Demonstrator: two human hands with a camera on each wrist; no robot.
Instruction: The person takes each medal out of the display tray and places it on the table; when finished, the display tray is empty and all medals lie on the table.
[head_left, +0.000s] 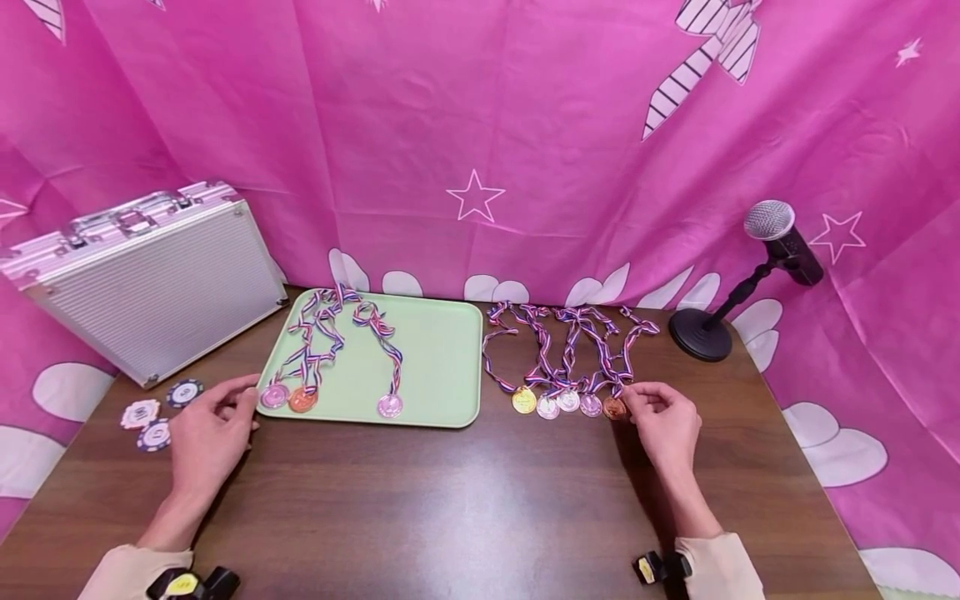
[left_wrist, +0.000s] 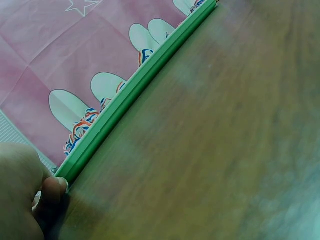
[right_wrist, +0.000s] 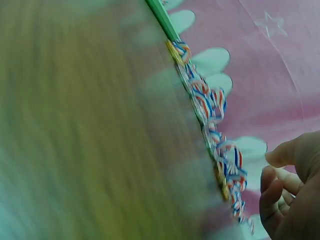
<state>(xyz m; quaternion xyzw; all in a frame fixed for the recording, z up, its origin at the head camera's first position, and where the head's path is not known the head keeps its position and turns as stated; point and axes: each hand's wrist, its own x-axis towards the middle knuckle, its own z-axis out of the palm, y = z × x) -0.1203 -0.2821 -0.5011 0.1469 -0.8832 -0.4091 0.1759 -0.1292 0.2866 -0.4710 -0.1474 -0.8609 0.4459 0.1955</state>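
My left hand [head_left: 210, 433] is at the front left corner of a pale green tray [head_left: 435, 358], its thumb and fingers pinching the rim; the left wrist view shows fingertips [left_wrist: 56, 189] at that corner. Three medals with striped ribbons lie on the tray: a bronze medal [head_left: 303, 400] and two silvery-pink ones, one of them a lone medal [head_left: 390, 406] near the middle. To the tray's right is a row of several medals, from a gold medal [head_left: 524, 400] to a bronze-coloured one. Beside that last medal, my right hand [head_left: 667, 425] has loosely bent fingers and nothing visible between them.
A silver hard case [head_left: 172, 283] stands at the back left. Three poker chips [head_left: 141, 414] lie beside the left hand. At the back right, a microphone [head_left: 783, 237] rises on a round-based stand. A pink curtain [head_left: 570, 183] hangs behind the wooden table [head_left: 450, 500].
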